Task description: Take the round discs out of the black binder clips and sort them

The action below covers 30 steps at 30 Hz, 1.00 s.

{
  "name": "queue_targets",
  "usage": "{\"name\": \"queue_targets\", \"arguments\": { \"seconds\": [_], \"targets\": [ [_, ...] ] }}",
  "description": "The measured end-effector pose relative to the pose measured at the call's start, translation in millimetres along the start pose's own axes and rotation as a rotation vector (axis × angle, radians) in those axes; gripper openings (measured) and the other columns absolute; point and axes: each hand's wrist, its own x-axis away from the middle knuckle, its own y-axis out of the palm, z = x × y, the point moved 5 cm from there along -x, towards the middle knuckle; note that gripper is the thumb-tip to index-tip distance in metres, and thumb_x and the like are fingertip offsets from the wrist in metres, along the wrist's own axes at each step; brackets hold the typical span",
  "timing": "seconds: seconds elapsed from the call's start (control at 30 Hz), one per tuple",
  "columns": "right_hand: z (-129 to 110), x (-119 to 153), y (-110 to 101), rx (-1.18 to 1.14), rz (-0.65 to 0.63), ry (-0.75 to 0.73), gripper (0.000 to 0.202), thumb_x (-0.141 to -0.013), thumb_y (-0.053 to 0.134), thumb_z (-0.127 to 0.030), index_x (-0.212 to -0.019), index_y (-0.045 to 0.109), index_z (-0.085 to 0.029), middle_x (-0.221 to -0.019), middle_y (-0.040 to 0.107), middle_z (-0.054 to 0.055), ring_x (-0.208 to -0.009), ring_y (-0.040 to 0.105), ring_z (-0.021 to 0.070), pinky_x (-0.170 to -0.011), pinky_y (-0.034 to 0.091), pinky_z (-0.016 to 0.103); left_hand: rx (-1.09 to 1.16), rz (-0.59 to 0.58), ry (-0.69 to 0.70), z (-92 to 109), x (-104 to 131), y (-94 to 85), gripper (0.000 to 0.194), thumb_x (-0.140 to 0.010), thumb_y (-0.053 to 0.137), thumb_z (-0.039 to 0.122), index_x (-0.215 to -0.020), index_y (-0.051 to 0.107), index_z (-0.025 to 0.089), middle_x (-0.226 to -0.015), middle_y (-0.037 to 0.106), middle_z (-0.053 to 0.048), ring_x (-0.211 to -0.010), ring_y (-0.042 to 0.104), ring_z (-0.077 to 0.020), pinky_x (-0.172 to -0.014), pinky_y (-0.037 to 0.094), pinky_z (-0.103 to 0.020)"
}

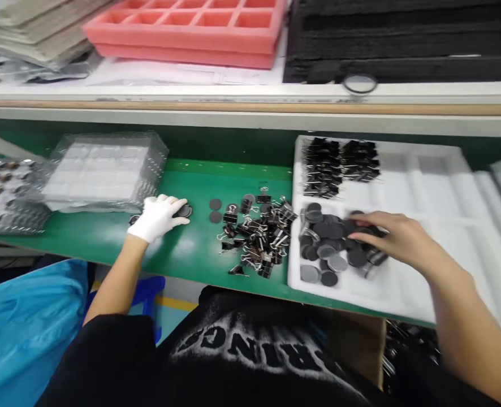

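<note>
My left hand [159,217], in a white glove, rests on the green bench with thumb and fingers around small black discs [185,211]. Another dark round piece [134,219] is partly hidden beside its wrist. My bare right hand [397,234] is over the white tray, its thumb and fingers closed about a black disc at the edge of a loose disc pile [327,230]; motion blur softens the fingertips. Between my hands, a heap of black binder clips [261,237] lies on the bench. Two flat discs [215,210] lie left of it.
Binder clips stand in rows [322,167] at the back of the white tray [424,265]. Clear plastic boxes [102,169] stand at left. The shelf edge [233,110] crosses above the bench, carrying a pink foam tray [182,42], black foam sheets [403,39] and a dark ring [359,83].
</note>
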Motion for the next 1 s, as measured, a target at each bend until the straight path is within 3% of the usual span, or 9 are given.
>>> {"name": "queue_targets", "arguments": {
  "seconds": [0.27, 0.37, 0.47, 0.53, 0.67, 0.77, 0.83, 0.9, 1.0],
  "targets": [
    [-20.9, 18.5, -21.4, 0.042, 0.16, 0.009, 0.03, -0.101, 0.064, -0.042, -0.12, 0.077, -0.023, -0.109, 0.082, 0.011, -0.098, 0.079, 0.0319, -0.089, 0.06, 0.049, -0.015, 0.036, 0.019, 7.8, -18.1, -3.3, 0.059, -0.091, 0.054, 0.064, -0.127, 0.071, 0.021, -0.117, 0.076, -0.018, -0.112, 0.066, -0.042, -0.094, 0.04, -0.053],
    [-53.9, 17.9, -33.9, 0.063, 0.366, -0.025, 0.022, -0.101, 0.066, -0.034, -0.118, 0.076, -0.026, -0.109, 0.081, 0.011, -0.102, 0.078, 0.0338, -0.094, 0.058, 0.054, -0.028, 0.108, 0.023, 23.3, -17.9, -26.6, 0.05, -0.089, 0.057, 0.059, -0.116, 0.073, 0.02, -0.111, 0.077, -0.015, -0.109, 0.068, -0.04, -0.094, 0.04, -0.052],
    [-98.6, 6.8, -36.0, -0.099, 0.51, -0.045, 0.02, -0.099, 0.068, -0.028, -0.118, 0.075, -0.027, -0.105, 0.081, 0.009, -0.095, 0.077, 0.03, -0.09, 0.061, 0.05, 0.001, 0.273, 0.109, 51.1, -17.7, -63.1, 0.047, -0.089, 0.06, 0.056, -0.118, 0.074, 0.021, -0.112, 0.078, -0.014, -0.109, 0.067, -0.0383, -0.096, 0.038, -0.053],
    [-127.9, -11.3, -21.9, -0.354, 0.423, -0.013, 0.024, -0.099, 0.067, -0.031, -0.122, 0.073, -0.026, -0.106, 0.08, 0.008, -0.092, 0.078, 0.0257, -0.088, 0.064, 0.046, 0.043, 0.378, 0.217, 80.5, -17.2, -88.1, 0.046, -0.089, 0.063, 0.056, -0.117, 0.074, 0.021, -0.111, 0.078, -0.013, -0.106, 0.067, -0.0362, -0.098, 0.037, -0.053],
    [-174.0, -57.6, 35.0, -0.914, 0.001, 0.183, 0.058, -0.09, 0.079, -0.048, -0.14, 0.06, -0.025, -0.126, 0.075, 0.013, -0.104, 0.077, 0.0251, -0.093, 0.066, 0.046, 0.098, 0.498, 0.42, 151.4, -14.0, -125.2, 0.045, -0.092, 0.063, 0.055, -0.118, 0.075, 0.02, -0.103, 0.078, -0.013, -0.097, 0.067, -0.0335, -0.094, 0.037, -0.052],
    [-184.3, -82.0, 64.5, -1.164, -0.107, 0.326, 0.063, -0.076, 0.092, -0.051, -0.125, 0.064, -0.023, -0.117, 0.076, 0.011, -0.098, 0.076, 0.0233, -0.085, 0.066, 0.041, 0.098, 0.547, 0.472, 185.3, -14.9, -139.7, 0.046, -0.096, 0.062, 0.054, -0.119, 0.074, 0.017, -0.1, 0.078, -0.014, -0.094, 0.067, -0.0331, -0.091, 0.037, -0.05],
    [-178.7, -90.2, 69.1, -1.288, -0.063, 0.374, 0.054, -0.071, 0.095, -0.052, -0.105, 0.066, -0.022, -0.098, 0.076, 0.006, -0.085, 0.074, 0.0193, -0.073, 0.063, 0.034, 0.125, 0.552, 0.469, 187.8, -20.4, -144.0, 0.054, -0.096, 0.062, 0.06, -0.128, 0.071, 0.017, -0.103, 0.078, -0.014, -0.096, 0.067, -0.0333, -0.09, 0.038, -0.048],
    [-165.8, -92.3, 62.9, -1.371, 0.038, 0.373, 0.052, -0.067, 0.097, -0.052, -0.097, 0.067, -0.021, -0.087, 0.074, 0.002, -0.078, 0.07, 0.0164, -0.065, 0.058, 0.029, 0.206, 0.548, 0.392, 173.2, -29.8, -145.3, 0.06, -0.098, 0.059, 0.063, -0.136, 0.067, 0.017, -0.104, 0.078, -0.012, -0.099, 0.068, -0.0322, -0.089, 0.039, -0.045],
    [-140.4, -88.3, 47.9, -1.422, 0.19, 0.371, 0.054, -0.064, 0.099, -0.05, -0.103, 0.073, -0.023, -0.086, 0.072, 0.0, -0.078, 0.068, 0.0144, -0.062, 0.055, 0.027, 0.309, 0.414, 0.265, 145.5, -45.5, -134.7, 0.046, -0.105, 0.048, 0.055, -0.117, 0.075, 0.02, -0.093, 0.078, -0.007, -0.091, 0.069, -0.0269, -0.084, 0.04, -0.04]
  ]
}}
